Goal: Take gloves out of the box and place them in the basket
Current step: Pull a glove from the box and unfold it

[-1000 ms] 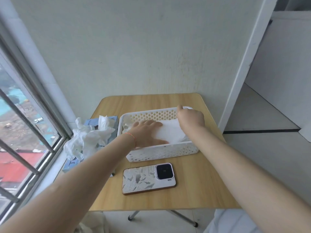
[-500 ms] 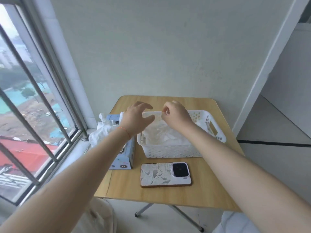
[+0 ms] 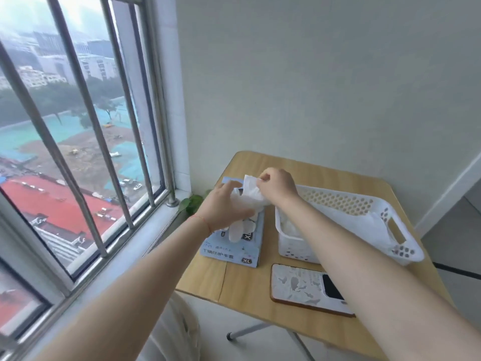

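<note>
1. Pinching a white glove [image 3: 251,191], the right hand [image 3: 277,188] lifts it above the box [image 3: 235,246].
2. Left hand [image 3: 223,208] rests on the box with loose fingers, touching the gloves.
3. Basket [image 3: 395,238] sits just right of the box; phone [image 3: 307,290] lies near the table [image 3: 247,285] front edge.

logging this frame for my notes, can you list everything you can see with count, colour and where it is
table: one, light wood, against the wall beside the window
glove box: one, pale blue, left part of the table
gloves above box: a bunch, count unclear, white, pulled up from the box top
basket: one, white, perforated, right of the box
gloves in basket: count unclear, white, lying inside
phone: one, white patterned case, on the near table edge
plant leaves: a few, green, between table and sill
window bars: several, grey metal, left
left hand: one, resting on the gloves over the box
right hand: one, pinching the top glove
</note>
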### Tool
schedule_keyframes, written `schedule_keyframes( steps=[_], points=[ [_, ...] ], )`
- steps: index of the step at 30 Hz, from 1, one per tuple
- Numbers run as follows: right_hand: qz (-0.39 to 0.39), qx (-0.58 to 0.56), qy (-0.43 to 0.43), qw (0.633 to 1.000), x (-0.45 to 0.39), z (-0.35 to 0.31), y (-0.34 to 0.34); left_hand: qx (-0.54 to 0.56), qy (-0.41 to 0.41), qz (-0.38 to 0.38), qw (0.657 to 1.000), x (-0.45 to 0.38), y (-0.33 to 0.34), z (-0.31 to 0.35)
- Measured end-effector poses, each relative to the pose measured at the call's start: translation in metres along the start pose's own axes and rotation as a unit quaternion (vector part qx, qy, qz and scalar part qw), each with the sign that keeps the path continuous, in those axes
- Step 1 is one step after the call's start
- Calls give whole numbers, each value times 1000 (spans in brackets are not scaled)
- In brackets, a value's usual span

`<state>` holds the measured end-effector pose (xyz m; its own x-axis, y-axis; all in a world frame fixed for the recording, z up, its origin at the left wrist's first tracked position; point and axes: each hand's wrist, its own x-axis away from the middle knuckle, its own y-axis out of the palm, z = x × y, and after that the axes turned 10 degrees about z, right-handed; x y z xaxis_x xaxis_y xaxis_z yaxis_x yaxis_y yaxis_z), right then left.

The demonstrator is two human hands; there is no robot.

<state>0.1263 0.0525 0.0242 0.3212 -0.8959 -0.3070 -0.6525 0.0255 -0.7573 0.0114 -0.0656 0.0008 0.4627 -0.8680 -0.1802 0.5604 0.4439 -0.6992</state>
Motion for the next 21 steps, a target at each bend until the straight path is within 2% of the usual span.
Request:
schedule_keyframes(
  steps=[8,14,17,19,21],
  points=[
    [127,-157,12,979,-8,-20,-35,-21,-2,-5,1000,-12,15,-7],
    [134,-183,5,974,-9,-21,-62,5,12,-38,999,-8,10,4],
    [108,-207,1,972,-8,-28,-76,88,15,-24,996,-8,-4,17],
    [83,-224,1,971,-6,-35,-84,193,-1,18,981,-12,-12,28],
    [54,-252,4,966,-1,-40,-90,275,2,21,961,-16,-19,41]
  ],
)
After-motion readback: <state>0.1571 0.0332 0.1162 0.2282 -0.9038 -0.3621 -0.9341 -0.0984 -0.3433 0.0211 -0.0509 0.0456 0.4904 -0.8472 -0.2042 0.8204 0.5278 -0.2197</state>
